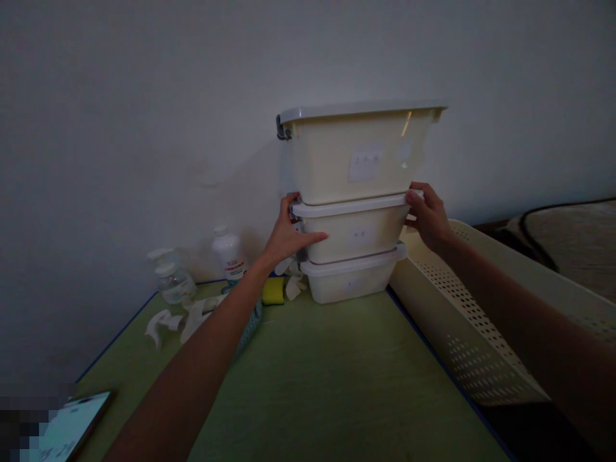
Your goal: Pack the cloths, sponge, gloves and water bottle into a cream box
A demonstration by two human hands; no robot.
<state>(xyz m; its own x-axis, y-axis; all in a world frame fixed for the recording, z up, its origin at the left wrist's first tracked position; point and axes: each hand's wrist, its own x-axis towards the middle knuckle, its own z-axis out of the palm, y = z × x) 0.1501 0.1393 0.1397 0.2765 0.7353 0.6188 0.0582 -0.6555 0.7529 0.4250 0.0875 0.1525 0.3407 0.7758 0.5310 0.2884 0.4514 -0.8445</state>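
Observation:
Three cream plastic bins with lids stand stacked against the wall on a green table (312, 372). The top bin (360, 154) is the largest, the middle bin (356, 231) is smaller, and the bottom bin (349, 279) is the shallowest. My left hand (289, 234) grips the left end of the middle bin, thumb at its latch, fingers across the front. My right hand (428, 215) is closed on the right end of the middle bin at its lid rim.
A perforated cream basket (462, 321) lies along the table's right edge. At the back left are a clear spray bottle (173, 282), a white bottle (228, 256), a yellow sponge (273, 290) and crumpled white scraps (178, 317). A phone (72, 427) lies at the front left corner.

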